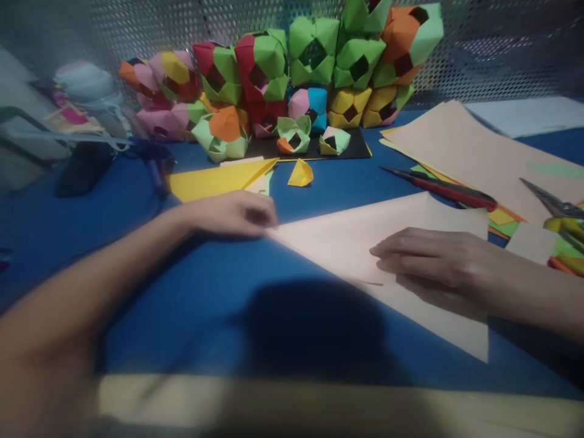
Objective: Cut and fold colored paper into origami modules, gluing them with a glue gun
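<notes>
A pale peach sheet of paper (347, 240) lies folded into a triangle on the blue table (196, 304). My left hand (232, 213) pinches its left corner with the fingers curled together. My right hand (433, 255) rests flat on the folded sheet, fingers stretched out and pointing left, pressing the paper down.
Several colourful folded paper cubes (314, 61) are stacked along the mesh back wall. A yellow folded sheet (214, 179) and a small yellow piece (300, 173) lie behind my left hand. A red cutter (442, 188), scissors (554, 207), more peach sheets (474, 152) and coloured squares sit right.
</notes>
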Available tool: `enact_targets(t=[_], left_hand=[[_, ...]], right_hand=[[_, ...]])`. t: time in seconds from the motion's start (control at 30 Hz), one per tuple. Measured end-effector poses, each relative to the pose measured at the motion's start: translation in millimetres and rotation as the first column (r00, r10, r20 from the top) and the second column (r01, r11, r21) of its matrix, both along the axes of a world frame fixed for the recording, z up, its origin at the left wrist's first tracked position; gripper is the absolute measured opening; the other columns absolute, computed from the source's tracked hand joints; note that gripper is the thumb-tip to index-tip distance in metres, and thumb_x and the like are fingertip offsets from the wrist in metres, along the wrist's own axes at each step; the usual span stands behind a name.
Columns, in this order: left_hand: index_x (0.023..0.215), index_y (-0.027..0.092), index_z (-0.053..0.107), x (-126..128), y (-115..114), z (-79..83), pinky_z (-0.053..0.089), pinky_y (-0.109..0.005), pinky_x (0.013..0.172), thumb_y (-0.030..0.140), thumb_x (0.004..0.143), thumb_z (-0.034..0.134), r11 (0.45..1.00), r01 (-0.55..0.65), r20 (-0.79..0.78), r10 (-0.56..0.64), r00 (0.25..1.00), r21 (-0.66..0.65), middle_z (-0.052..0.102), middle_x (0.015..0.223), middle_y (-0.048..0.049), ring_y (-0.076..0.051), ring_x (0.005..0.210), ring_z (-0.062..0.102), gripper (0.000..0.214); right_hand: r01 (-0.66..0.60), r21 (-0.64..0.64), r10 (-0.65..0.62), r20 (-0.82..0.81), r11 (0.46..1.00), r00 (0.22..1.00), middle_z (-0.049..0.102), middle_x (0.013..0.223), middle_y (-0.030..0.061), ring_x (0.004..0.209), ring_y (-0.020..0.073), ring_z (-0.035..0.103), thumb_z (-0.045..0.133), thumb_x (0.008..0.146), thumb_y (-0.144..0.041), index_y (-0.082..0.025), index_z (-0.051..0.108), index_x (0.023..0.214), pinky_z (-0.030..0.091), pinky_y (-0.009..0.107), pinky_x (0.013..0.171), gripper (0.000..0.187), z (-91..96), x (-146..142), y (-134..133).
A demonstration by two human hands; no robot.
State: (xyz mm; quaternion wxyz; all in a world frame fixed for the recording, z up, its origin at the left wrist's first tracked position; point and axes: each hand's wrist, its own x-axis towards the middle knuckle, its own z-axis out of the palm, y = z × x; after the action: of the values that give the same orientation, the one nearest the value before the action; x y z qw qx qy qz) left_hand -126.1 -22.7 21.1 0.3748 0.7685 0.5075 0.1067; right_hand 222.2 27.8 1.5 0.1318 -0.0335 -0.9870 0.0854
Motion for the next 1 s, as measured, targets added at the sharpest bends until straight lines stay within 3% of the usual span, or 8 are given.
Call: enact_targets(t=[0.17,0.4,0.7,1.0], left_hand=[[0.076,0.021,0.074,-1.7,3.1,-1.7,0.043,-0.024,0.073,0.029,0.066,0.076,0.995,-0.06,0.052,0.064,0.997,-0.082,0.067,0.087,-0.0029,-0.014,0.077,0.058,0.012],[0.077,0.023,0.074,-2.4,4.2,-2.1,0.043,-0.025,0.074,0.031,0.07,0.072,0.996,-0.047,0.015,0.049,0.999,-0.077,0.065,0.089,-0.0023,-0.014,0.078,0.057,0.011],[0.068,0.017,0.072,1.9,8.3,-0.3,0.045,-0.024,0.07,0.018,0.057,0.081,0.958,-0.231,0.028,0.239,0.971,-0.168,0.064,0.086,-0.006,-0.018,0.077,0.057,0.015],[0.07,0.021,0.073,-3.9,10.9,-2.3,0.048,-0.023,0.072,0.036,0.06,0.079,0.991,-0.112,-0.038,0.109,0.993,-0.073,0.065,0.09,-0.0062,-0.019,0.081,0.058,0.019]], right_hand=[[0.009,-0.03,-0.009,0.006,0.999,1.0,0.071,0.1,0.0093,0.09,0.0233,0.067,0.046,0.09,-0.017,-0.023,0.068,0.097,0.057,0.033,0.067,0.024,3.2,-0.6,-1.8],[0.008,-0.039,-0.008,-0.002,0.999,1.0,0.072,0.1,0.0083,0.085,0.0221,0.068,0.046,0.09,-0.017,-0.024,0.068,0.095,0.057,0.032,0.063,0.023,7.3,-2.0,-5.6],[0.055,-0.148,-0.037,0.126,0.987,0.991,0.071,0.102,0.0062,0.097,0.0235,0.064,0.046,0.09,-0.025,-0.026,0.07,0.091,0.055,0.036,0.074,0.023,10.3,3.1,-5.2],[0.033,-0.085,-0.017,0.185,0.996,0.983,0.068,0.105,0.0095,0.096,0.0228,0.062,0.04,0.094,-0.023,-0.022,0.07,0.092,0.051,0.034,0.07,0.03,15.8,4.9,-5.9]])
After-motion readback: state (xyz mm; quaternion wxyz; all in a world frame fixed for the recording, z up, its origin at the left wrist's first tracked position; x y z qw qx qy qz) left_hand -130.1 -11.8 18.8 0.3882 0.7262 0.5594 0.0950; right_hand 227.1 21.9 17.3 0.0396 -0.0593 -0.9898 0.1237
